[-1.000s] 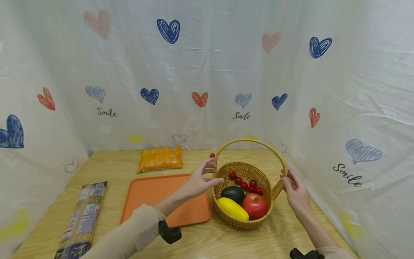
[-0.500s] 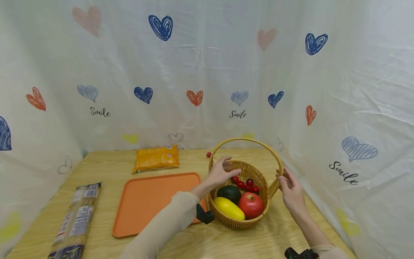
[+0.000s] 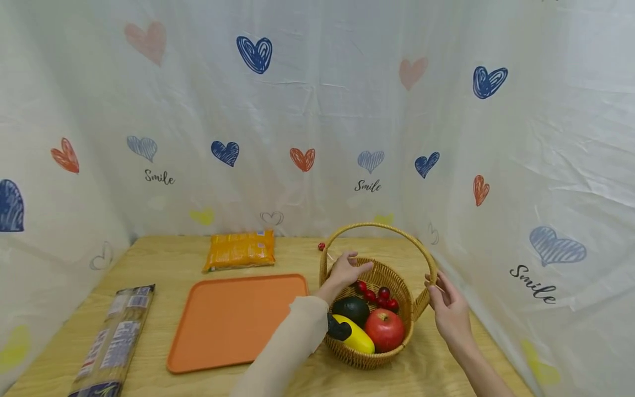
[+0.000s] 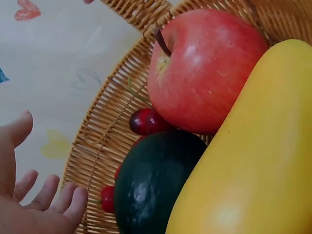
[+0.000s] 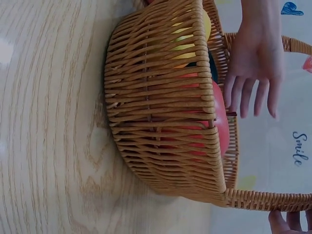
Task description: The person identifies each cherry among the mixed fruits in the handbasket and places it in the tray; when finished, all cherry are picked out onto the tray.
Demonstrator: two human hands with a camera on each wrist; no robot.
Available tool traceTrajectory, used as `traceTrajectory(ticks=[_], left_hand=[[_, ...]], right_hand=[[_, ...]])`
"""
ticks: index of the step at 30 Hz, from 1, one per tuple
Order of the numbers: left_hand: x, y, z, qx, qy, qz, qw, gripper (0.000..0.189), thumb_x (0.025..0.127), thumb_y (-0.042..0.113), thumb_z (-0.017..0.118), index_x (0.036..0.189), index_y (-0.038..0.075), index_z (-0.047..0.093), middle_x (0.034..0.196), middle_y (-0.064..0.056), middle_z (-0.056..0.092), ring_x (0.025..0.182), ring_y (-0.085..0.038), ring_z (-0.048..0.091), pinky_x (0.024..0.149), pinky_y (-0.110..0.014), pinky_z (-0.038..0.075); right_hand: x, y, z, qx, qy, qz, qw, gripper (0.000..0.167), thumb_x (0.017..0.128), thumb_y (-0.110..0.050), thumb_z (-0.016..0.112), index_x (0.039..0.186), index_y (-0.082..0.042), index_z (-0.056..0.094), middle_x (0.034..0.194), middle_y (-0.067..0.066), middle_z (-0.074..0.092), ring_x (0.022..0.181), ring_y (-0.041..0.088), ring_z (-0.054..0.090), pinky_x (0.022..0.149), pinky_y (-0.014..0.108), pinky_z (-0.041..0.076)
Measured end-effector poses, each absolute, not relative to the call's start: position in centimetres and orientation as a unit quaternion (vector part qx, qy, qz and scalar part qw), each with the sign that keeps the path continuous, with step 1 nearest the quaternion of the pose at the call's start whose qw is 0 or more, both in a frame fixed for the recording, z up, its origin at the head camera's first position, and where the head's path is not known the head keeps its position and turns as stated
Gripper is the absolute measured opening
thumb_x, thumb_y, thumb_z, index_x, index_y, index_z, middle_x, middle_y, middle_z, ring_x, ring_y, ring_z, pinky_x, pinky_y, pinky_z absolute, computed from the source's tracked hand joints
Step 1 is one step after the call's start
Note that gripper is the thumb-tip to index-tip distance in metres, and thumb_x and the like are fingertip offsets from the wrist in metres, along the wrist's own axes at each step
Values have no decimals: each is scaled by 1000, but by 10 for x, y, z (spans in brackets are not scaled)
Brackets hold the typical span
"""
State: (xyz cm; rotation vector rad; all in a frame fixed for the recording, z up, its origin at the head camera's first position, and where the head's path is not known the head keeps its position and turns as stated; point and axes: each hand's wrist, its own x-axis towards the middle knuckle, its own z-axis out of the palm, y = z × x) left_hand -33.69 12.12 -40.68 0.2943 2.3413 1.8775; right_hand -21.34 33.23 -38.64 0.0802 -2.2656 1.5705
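A wicker basket (image 3: 358,361) stands on the table with its handle upright. In it lie a red apple (image 3: 384,331), a dark green avocado-like fruit (image 3: 350,309), a long smooth yellow fruit (image 4: 248,161) and several cherries (image 3: 382,302). My left hand (image 3: 344,271) hovers over the basket's left back part, inside the handle's arch, fingers spread and holding nothing. From the right wrist, the same left hand (image 5: 258,61) shows above the rim with its fingers hanging down. At the handle's right side my right hand (image 3: 450,311) grips the wicker between thumb and fingers.
Left of the basket lies an orange tray (image 3: 238,317). An orange plastic packet (image 3: 240,251) is behind it, and a long clear package of pasta (image 3: 116,342) lies at far left. A small red ball (image 3: 321,246) sits behind the basket. Curtains (image 3: 307,99) enclose the table.
My left hand has moved right, from beside the basket's left rim to over its inside. The right hand stays at the handle, and the basket keeps its place.
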Motion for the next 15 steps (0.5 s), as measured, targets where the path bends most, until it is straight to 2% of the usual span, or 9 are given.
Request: traceTrajectory(ticks=[5,12,15], left_hand=[[-345,127,-416,66,779,623,31,57,87,32,69,131,1,50,122,-19,56,109,-32,56,86,-42,49],[-354,131,-428,59,803,593,9,37,90,18,66,120,-4,62,113,-17,63,105,-31,59,83,-39,50],[-354,134,-435,65,845,531,7,24,90,7,63,112,-2,68,107,-14,66,97,-26,60,71,-30,50]], right_hand=[[-214,332,-388,15,-803,566,188,53,102,-24,43,148,-5,28,136,13,45,111,-7,49,86,12,43],[-216,332,-390,13,-800,571,186,52,102,-24,42,149,-9,27,137,17,43,110,-8,48,86,11,43],[-215,333,-391,7,-800,570,187,51,102,-23,43,149,-10,28,134,8,48,110,-8,49,85,11,43]])
